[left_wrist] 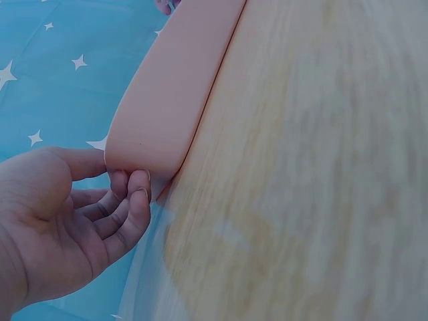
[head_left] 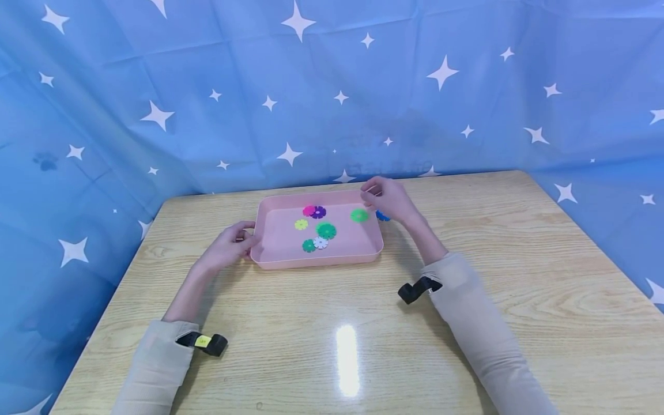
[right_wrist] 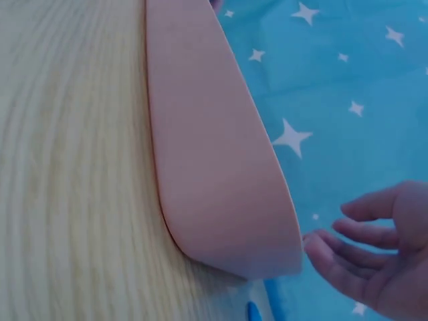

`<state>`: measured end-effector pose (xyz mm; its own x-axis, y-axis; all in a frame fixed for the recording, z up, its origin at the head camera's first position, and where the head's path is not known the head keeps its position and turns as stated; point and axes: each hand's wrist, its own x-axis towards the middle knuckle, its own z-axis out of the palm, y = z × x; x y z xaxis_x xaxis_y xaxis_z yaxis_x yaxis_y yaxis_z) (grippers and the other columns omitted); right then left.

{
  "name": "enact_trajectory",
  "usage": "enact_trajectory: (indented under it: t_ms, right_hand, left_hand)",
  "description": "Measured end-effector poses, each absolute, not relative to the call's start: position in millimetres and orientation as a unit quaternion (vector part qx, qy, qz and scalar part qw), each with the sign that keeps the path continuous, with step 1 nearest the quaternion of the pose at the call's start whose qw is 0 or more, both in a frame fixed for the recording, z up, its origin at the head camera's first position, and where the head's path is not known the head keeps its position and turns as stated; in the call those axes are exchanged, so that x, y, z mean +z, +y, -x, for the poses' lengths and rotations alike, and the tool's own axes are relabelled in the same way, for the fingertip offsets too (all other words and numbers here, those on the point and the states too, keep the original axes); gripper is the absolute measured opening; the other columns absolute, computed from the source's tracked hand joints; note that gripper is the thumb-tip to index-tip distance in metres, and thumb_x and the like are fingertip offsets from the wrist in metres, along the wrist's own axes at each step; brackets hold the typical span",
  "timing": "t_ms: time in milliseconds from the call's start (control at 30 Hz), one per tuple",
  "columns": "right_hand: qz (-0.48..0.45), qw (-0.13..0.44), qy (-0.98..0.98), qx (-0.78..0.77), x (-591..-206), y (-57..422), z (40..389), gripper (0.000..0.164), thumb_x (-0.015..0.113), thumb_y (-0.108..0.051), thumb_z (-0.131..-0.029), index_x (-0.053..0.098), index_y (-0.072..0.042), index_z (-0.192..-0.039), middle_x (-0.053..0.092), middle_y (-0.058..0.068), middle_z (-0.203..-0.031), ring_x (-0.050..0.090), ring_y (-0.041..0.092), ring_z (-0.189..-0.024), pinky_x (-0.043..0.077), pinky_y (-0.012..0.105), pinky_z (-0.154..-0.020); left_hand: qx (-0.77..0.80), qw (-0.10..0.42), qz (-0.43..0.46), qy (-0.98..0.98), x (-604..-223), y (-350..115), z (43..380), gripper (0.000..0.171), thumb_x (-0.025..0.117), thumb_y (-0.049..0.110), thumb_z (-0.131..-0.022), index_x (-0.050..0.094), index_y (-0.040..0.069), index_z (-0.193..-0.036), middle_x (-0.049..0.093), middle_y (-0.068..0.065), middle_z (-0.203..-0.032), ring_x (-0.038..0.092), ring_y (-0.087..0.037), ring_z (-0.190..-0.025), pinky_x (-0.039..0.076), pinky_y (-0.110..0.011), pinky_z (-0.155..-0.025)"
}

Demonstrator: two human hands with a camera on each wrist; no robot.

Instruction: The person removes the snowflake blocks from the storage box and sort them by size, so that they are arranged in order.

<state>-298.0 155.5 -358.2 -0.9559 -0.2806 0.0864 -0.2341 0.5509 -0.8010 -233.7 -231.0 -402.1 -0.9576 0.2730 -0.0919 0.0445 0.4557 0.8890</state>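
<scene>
A shallow pink tray (head_left: 282,264) lies on the wooden table, with several notched plastic flower discs inside. Green discs (head_left: 327,231), a white disc (head_left: 320,242), a yellow disc (head_left: 301,224), a purple disc (head_left: 319,212) and a pink disc (head_left: 309,211) show near its middle. A light green disc (head_left: 359,215) lies toward the right end. My left hand (head_left: 231,245) grips the tray's left end wall, thumb and fingers at the rim. Over the back right corner, my right hand (head_left: 389,199) has loosely bent, parted fingers with nothing visible between them.
A blue disc (head_left: 383,216) sits outside the tray, just past its right wall and partly hidden by the right hand. Behind the table (head_left: 290,323) hangs a blue curtain (head_left: 311,115) with white stars. Each wrist carries a black camera mount (head_left: 415,290).
</scene>
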Motion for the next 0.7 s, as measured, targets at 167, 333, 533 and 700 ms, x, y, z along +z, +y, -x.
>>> enact_trajectory:
  t_ms: [167, 333, 533, 700]
  right_hand:
    - [0.153, 0.024, 0.886, -0.438, -360, 142, 294, 0.029, 0.060, -0.018, -0.102, 0.062, 0.003, -0.123, 0.069, 0.022, -0.112, 0.069, 0.034, -0.099, 0.056, 0.042, -0.084]
    - [0.163, 0.026, 0.891, -0.423, -363, 131, 291, 0.032, 0.060, -0.015, -0.101, 0.062, 0.006, -0.124, 0.067, 0.024, -0.115, 0.064, 0.035, -0.107, 0.052, 0.045, -0.093]
    - [0.167, 0.048, 0.902, -0.394, -368, 123, 288, 0.037, 0.061, -0.015, -0.099, 0.059, 0.007, -0.128, 0.065, 0.025, -0.119, 0.061, 0.037, -0.112, 0.049, 0.047, -0.097]
    - [0.161, 0.059, 0.909, -0.380, -373, 117, 285, 0.034, 0.061, -0.018, -0.101, 0.060, 0.004, -0.126, 0.064, 0.022, -0.120, 0.060, 0.035, -0.113, 0.049, 0.047, -0.098]
  left_hand:
    - [0.514, 0.111, -0.093, 0.846, -402, -233, 233, 0.052, 0.057, 0.011, -0.104, 0.038, -0.009, -0.148, 0.059, -0.021, -0.100, 0.057, -0.020, -0.076, 0.050, -0.030, -0.062]
    - [0.516, 0.115, -0.089, 0.844, -403, -233, 233, 0.051, 0.056, 0.012, -0.104, 0.039, -0.007, -0.148, 0.058, -0.020, -0.100, 0.057, -0.020, -0.076, 0.051, -0.029, -0.064]
    - [0.513, 0.115, -0.085, 0.847, -402, -232, 234, 0.051, 0.056, 0.013, -0.105, 0.039, -0.006, -0.149, 0.059, -0.020, -0.100, 0.057, -0.021, -0.076, 0.052, -0.029, -0.065]
    - [0.513, 0.113, -0.090, 0.846, -404, -234, 236, 0.052, 0.057, 0.014, -0.104, 0.039, -0.006, -0.148, 0.059, -0.020, -0.101, 0.058, -0.022, -0.077, 0.053, -0.030, -0.066]
